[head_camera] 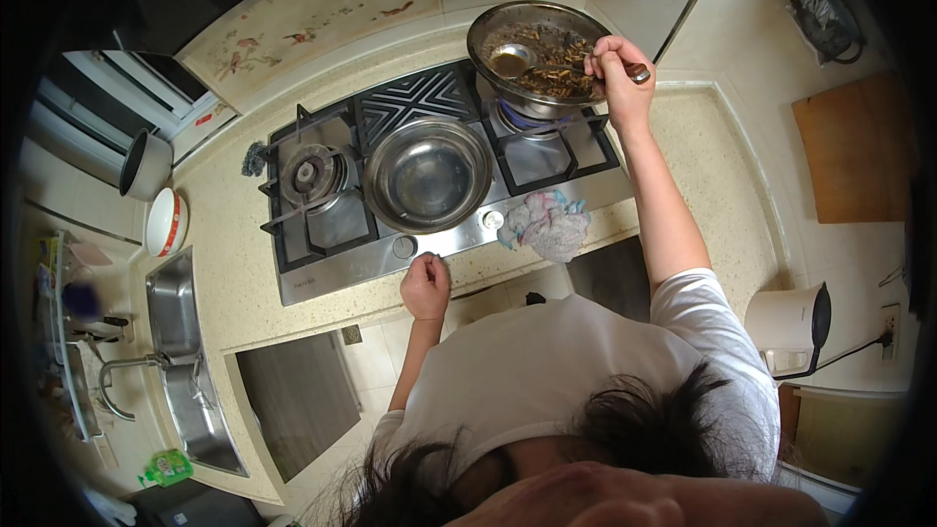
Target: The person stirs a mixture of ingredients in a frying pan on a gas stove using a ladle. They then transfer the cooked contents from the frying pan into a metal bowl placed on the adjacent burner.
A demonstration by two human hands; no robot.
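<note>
My right hand (622, 80) grips the brown handle of a metal ladle (514, 60), whose bowl holds brown liquid. The ladle lies over a steel pot (479, 62) with dark liquid and brown plant-like pieces, on the right burner, where a blue flame shows. At the counter's front edge, my left hand (426, 285) is loosely closed near a stove knob (404, 247); whether something small is inside cannot be told. An empty-looking steel basin (428, 176) sits at the middle of the gas stove (322, 274). A crumpled, patterned cloth (549, 227) rests on the front right edge.
The left burner (311, 173) has a raised black grate, with a steel scourer (254, 159) beside it. A red-and-white bowl (167, 222), a pot (146, 165), and a double sink (176, 307) are at left. An electric kettle (783, 322) and a wooden board (853, 150) stand at right.
</note>
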